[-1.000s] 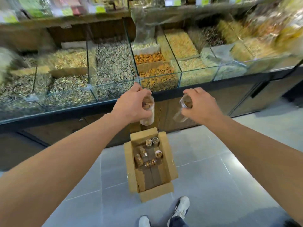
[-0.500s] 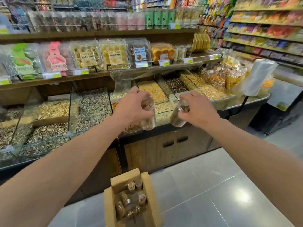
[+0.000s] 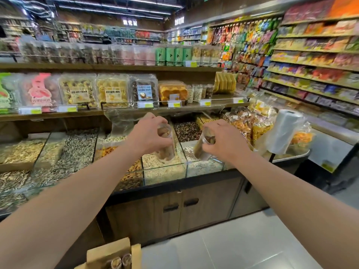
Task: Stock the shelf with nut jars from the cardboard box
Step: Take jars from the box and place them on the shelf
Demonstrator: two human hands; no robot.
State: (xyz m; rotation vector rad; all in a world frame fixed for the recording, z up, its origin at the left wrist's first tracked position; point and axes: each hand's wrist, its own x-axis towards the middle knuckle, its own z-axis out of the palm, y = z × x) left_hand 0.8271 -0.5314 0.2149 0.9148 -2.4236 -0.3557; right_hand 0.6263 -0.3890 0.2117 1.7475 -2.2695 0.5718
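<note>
- Cardboard box [image 3: 114, 255] sits on the floor at the bottom edge of view, flaps up, with more jars [image 3: 121, 262] showing inside it.
- Left hand [image 3: 149, 137] has its fingers clamped round the top of a clear nut jar [image 3: 165, 147], which hangs roughly upright above the glass-fronted bulk bins [image 3: 165, 171].
- Right hand [image 3: 225, 141] has its fingers clamped on a second jar [image 3: 203, 147], which leans with its base toward the left.
- The wooden shelf [image 3: 223, 102] behind the bins has a bare stretch toward its right end, beside small jars [image 3: 198, 92] already standing there; that looks the likely spot.
- To do this well, lift both jars clear of the bin glass, straighten the tilted one before setting it down, and seat each base flat behind the price rail, one hand at a time.
</note>
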